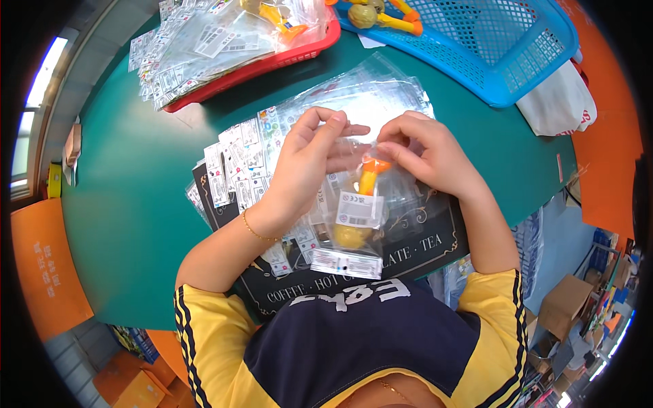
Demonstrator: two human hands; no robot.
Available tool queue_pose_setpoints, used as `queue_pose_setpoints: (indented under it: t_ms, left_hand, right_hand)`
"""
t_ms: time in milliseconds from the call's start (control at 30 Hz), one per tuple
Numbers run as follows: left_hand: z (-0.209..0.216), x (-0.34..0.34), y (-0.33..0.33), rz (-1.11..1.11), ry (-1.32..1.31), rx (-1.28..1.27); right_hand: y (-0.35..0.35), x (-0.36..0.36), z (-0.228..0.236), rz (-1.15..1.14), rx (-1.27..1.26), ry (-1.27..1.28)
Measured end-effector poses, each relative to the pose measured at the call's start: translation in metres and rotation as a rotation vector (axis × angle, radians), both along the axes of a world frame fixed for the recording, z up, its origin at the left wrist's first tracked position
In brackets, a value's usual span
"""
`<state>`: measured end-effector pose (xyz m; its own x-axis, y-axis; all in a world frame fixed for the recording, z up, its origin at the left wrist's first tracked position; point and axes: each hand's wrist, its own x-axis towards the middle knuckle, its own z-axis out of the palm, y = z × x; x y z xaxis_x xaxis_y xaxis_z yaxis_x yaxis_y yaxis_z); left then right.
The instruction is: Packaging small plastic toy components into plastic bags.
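A clear plastic bag (pixel 381 217) hangs upright in front of me, its open-looking top between my hands. Inside it is a toy with an orange end, a yellow stem (pixel 368 182) and a round yellow base (pixel 351 235). A white label (pixel 359 209) covers the toy's middle, and a printed white strip (pixel 347 263) runs along the bag's lower edge. My right hand (pixel 425 153) pinches the bag's upper right edge. On the other side, my left hand (pixel 309 160) has its fingers stretched out behind the clear plastic, the thumb raised apart.
Flat clear bags with printed strips (pixel 235 163) lie stacked on a black lettered mat (pixel 435 253) on the green table (pixel 115 238). Beyond stand a red basket (pixel 272 65) heaped with bags and a blue basket (pixel 490 92) near several yellow-orange toys (pixel 398 22). A white cloth bag (pixel 561 102) lies at right.
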<state>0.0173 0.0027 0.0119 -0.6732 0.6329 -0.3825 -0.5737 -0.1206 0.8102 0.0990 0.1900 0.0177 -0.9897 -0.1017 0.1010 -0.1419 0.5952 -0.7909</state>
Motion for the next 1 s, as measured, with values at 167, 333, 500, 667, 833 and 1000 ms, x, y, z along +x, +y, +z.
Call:
queue_pose_setpoints:
  t_ms: [167,333,500,667,833,1000]
  left_hand:
    - [-0.003,0.005,-0.001,-0.073,-0.054,-0.016]
    - [-0.009,0.004,-0.001,-0.085,-0.052,-0.019]
    - [-0.013,0.005,-0.001,-0.150,0.008,-0.058]
    - [-0.024,0.012,-0.001,-0.205,0.084,0.021]
    - [-0.025,0.016,0.002,-0.210,0.266,-0.062]
    - [-0.037,0.011,-0.002,-0.297,0.742,-0.264]
  right_hand:
    - [0.004,0.002,0.001,0.021,-0.269,-0.197]
    - [-0.002,0.002,-0.005,-0.026,-0.210,-0.104]
    - [-0.004,-0.004,-0.006,-0.137,0.189,0.395]
    - [-0.016,0.002,-0.002,-0.109,0.534,0.456]
    - [-0.022,0.003,-0.006,-0.140,0.595,0.433]
    - [-0.021,0.000,-0.004,-0.129,0.596,0.403]
